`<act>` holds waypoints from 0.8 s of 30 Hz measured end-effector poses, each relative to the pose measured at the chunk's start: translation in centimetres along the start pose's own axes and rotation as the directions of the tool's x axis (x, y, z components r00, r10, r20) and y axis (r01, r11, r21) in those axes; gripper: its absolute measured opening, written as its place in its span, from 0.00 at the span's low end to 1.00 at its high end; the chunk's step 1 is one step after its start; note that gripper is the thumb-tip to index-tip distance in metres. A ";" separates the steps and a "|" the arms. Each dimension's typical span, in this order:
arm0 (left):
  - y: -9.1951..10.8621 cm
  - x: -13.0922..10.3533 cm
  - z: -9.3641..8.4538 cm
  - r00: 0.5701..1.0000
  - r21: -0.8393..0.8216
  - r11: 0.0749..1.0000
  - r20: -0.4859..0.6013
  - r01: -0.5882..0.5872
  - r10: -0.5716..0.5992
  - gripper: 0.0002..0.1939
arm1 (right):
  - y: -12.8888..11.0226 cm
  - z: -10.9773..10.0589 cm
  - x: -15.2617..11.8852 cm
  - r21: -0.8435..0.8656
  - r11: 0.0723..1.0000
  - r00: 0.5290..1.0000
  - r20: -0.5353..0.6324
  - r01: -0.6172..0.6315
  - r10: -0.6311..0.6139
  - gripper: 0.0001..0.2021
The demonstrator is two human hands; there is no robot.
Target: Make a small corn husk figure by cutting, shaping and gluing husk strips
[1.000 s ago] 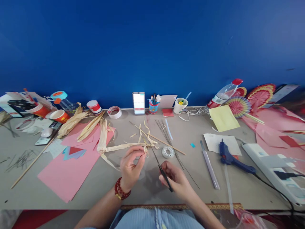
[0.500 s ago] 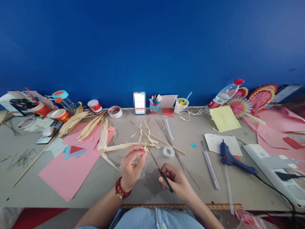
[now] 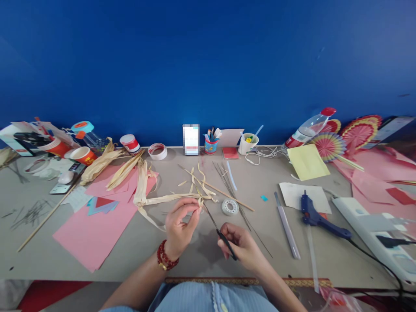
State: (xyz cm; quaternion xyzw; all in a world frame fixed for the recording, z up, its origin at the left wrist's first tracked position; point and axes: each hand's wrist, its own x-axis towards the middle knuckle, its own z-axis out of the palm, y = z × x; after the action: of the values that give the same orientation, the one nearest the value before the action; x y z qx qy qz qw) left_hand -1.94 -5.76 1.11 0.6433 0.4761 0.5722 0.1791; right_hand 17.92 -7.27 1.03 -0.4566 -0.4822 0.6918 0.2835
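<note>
My left hand pinches a small pale strip of dried corn husk between thumb and fingertips. Black-handled scissors are gripped in my right hand, their blades pointing up and left to the husk piece. The blade tips lie close to my left fingertips; whether they touch the husk I cannot tell. Beyond my hands lie loose husk strips and a thin wooden stick. A roll of clear tape rests just past my right hand, beside several thin wires.
Pink paper sheets and husk bundles lie on the left. To the right are a blue glue gun, a glue stick and a white power strip. A phone, cups and a tilted bottle line the blue wall.
The view has shifted very slightly. Both hands keep nearly the same place and hold, with the scissors still beside the husk piece.
</note>
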 end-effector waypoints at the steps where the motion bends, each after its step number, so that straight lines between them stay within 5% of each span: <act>1: 0.0 0.0 0.0 1.000 0.001 1.000 0.000 0.000 0.000 0.07 | 0.0 0.0 0.0 -0.002 1.000 1.000 0.001 -0.001 0.001 0.25; 24: 0.0 -0.2 -0.1 1.000 -0.017 1.000 0.004 0.014 -0.014 0.07 | 1.1 -0.2 0.1 -0.048 0.998 1.000 0.000 0.031 -0.031 0.21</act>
State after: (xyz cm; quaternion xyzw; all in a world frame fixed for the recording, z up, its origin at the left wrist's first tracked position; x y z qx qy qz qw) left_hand -2.03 -5.92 1.01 0.6394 0.4754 0.5738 0.1894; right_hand 18.07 -7.54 -0.07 -0.4559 -0.5055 0.6756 0.2833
